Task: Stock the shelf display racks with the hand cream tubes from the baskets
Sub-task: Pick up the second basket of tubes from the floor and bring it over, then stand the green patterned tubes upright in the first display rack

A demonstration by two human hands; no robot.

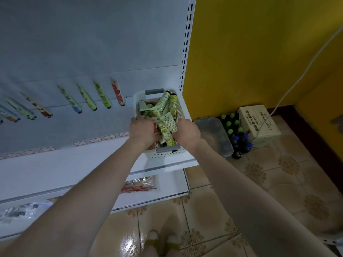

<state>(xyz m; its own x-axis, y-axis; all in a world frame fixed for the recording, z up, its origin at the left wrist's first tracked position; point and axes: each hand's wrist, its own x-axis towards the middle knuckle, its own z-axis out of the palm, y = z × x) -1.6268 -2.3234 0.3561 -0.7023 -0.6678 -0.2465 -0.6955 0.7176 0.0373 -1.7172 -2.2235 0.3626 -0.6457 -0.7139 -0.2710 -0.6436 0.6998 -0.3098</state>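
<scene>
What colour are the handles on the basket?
Grey handles on a white basket, clearest in the head view.

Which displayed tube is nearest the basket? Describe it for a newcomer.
Find the white shelf unit beside the yellow wall. A row of tubes stands along its back panel; follow it right toward the white basket. The last tube is red and white, its neighbours green.

Both forearms are bare as far as the frame shows, as are the left hand and right hand. Below the white shelf, blurred pale shoes with yellowish bands cover the feet.
</scene>
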